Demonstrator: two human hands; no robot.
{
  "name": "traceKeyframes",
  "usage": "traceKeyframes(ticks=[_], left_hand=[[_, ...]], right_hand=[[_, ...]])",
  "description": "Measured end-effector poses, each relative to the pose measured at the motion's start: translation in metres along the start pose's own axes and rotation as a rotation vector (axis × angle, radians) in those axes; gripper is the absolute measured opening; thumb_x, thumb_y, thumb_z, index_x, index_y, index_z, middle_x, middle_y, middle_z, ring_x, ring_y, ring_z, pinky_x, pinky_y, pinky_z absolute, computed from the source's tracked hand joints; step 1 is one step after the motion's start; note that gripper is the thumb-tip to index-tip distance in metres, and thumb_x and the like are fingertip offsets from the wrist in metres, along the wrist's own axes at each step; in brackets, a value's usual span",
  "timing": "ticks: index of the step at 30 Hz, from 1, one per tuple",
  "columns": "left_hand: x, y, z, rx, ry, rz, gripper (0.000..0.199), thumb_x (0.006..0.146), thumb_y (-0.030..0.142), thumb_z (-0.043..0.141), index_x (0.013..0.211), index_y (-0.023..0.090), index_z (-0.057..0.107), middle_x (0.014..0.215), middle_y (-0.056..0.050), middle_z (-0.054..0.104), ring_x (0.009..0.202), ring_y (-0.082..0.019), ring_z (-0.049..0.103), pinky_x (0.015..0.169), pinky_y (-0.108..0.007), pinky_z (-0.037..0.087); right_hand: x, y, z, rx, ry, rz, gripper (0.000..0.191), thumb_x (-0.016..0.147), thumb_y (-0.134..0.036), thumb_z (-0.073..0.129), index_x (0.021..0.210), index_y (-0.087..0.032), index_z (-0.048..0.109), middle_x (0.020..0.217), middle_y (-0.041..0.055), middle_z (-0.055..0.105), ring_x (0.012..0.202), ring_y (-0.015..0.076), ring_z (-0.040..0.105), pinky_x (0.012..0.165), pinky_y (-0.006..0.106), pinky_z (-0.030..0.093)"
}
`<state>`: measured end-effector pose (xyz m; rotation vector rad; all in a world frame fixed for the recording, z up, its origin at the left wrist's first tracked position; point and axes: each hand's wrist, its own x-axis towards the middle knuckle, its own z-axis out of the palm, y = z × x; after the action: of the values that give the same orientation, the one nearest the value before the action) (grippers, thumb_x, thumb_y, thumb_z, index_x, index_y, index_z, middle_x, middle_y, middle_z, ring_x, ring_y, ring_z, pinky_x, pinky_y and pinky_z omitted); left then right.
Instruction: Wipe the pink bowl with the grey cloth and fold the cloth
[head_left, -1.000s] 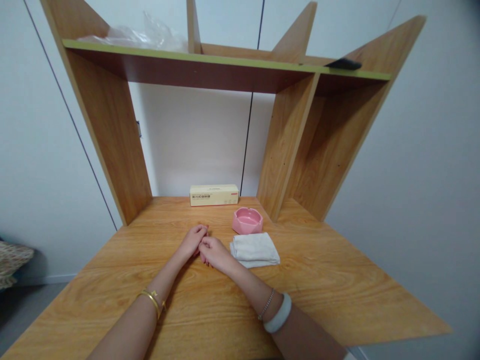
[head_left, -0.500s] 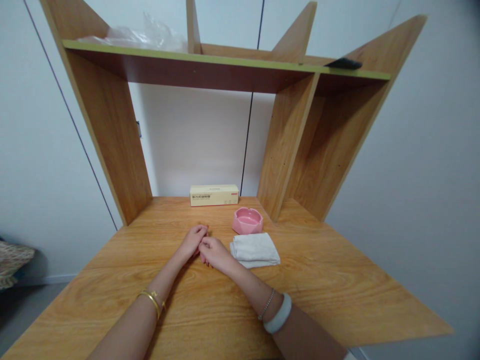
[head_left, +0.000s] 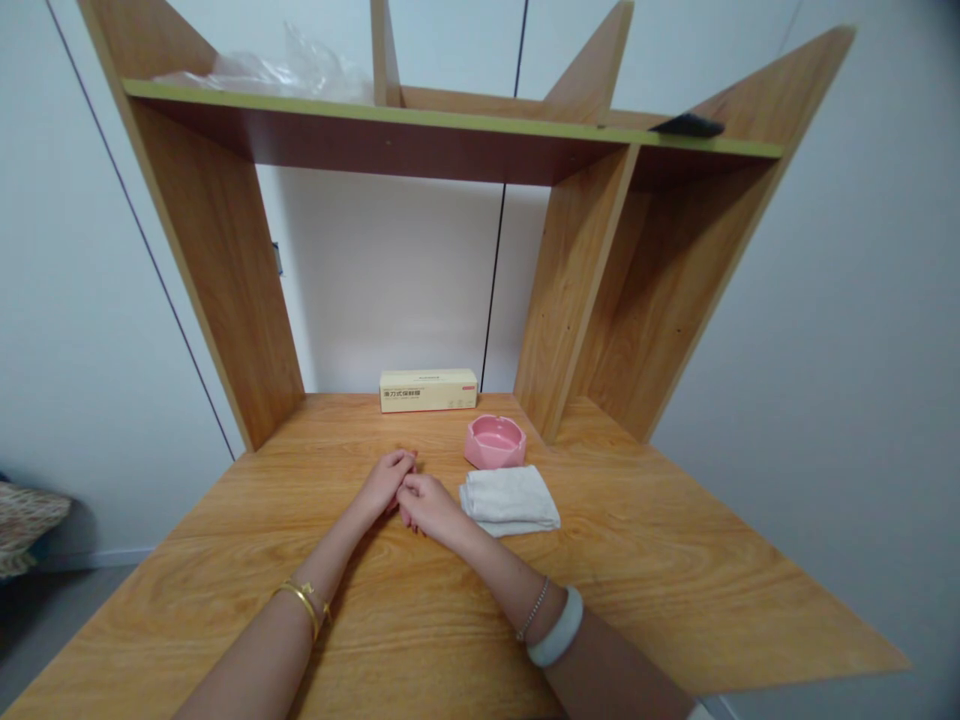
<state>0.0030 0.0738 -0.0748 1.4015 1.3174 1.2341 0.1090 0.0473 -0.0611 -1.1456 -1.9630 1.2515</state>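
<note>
My left hand (head_left: 388, 478) and my right hand (head_left: 429, 503) rest together on the wooden desk, fingers curled and touching each other. Nothing shows in either hand, though the fingertips are partly hidden. Just right of my right hand lies a folded white cloth (head_left: 511, 498). Behind the cloth sits a pink faceted bowl (head_left: 496, 442). A long cream box (head_left: 428, 391) with printed lettering stands at the back of the desk, beyond my hands.
A wooden shelf unit (head_left: 442, 125) rises from the desk's back, with upright side panels left and right. Clear plastic wrapping (head_left: 300, 72) and a dark flat object (head_left: 688, 126) lie on its shelf. Patterned fabric (head_left: 30, 520) is at the far left.
</note>
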Motion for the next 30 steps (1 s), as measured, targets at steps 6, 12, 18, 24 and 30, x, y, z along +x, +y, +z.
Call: traceKeyframes(ticks=[6,12,18,24,30], left_hand=[[0.0009,0.0021,0.0001,0.005,-0.012,-0.001,0.028,0.066,0.04,0.048,0.051,0.017,0.045,0.042,0.006,0.04,0.039,-0.007,0.036,0.042,-0.02,0.028],[-0.0015,0.0035,-0.0001,0.008,-0.015,-0.006,0.03,0.067,0.043,0.048,0.052,0.017,0.044,0.04,0.006,0.038,0.036,-0.007,0.035,0.038,-0.02,0.025],[-0.002,0.0037,-0.0002,0.012,-0.016,-0.015,0.029,0.069,0.041,0.047,0.053,0.017,0.044,0.039,0.007,0.037,0.034,-0.007,0.033,0.037,-0.02,0.023],[0.0004,0.0009,-0.0005,0.013,-0.014,-0.011,0.029,0.068,0.04,0.048,0.052,0.017,0.045,0.04,0.006,0.039,0.036,-0.007,0.035,0.039,-0.02,0.026],[0.0024,-0.0025,-0.001,0.008,-0.013,-0.01,0.029,0.068,0.04,0.048,0.052,0.016,0.045,0.04,0.006,0.04,0.037,-0.007,0.036,0.04,-0.02,0.026]], right_hand=[[0.0008,0.0002,0.0008,0.009,-0.002,0.01,0.021,0.078,-0.009,0.037,0.061,-0.016,0.048,0.042,-0.0069,0.043,0.034,0.0045,0.037,0.035,0.014,0.027],[-0.0003,-0.0015,0.0005,0.023,-0.004,-0.009,0.022,0.077,-0.008,0.036,0.06,-0.016,0.047,0.042,-0.0064,0.043,0.034,0.0051,0.037,0.035,0.015,0.029],[0.0009,-0.0003,0.0002,0.008,-0.01,-0.004,0.022,0.076,-0.008,0.037,0.06,-0.016,0.048,0.042,-0.0064,0.044,0.034,0.0052,0.038,0.036,0.016,0.029],[-0.0009,-0.0022,0.0,0.011,0.002,-0.015,0.022,0.077,-0.009,0.037,0.059,-0.016,0.048,0.042,-0.0062,0.043,0.034,0.0055,0.037,0.034,0.015,0.028],[-0.001,-0.0023,0.0002,0.011,0.0,-0.014,0.022,0.077,-0.008,0.037,0.059,-0.017,0.047,0.041,-0.0067,0.043,0.033,0.0049,0.036,0.035,0.015,0.027]])
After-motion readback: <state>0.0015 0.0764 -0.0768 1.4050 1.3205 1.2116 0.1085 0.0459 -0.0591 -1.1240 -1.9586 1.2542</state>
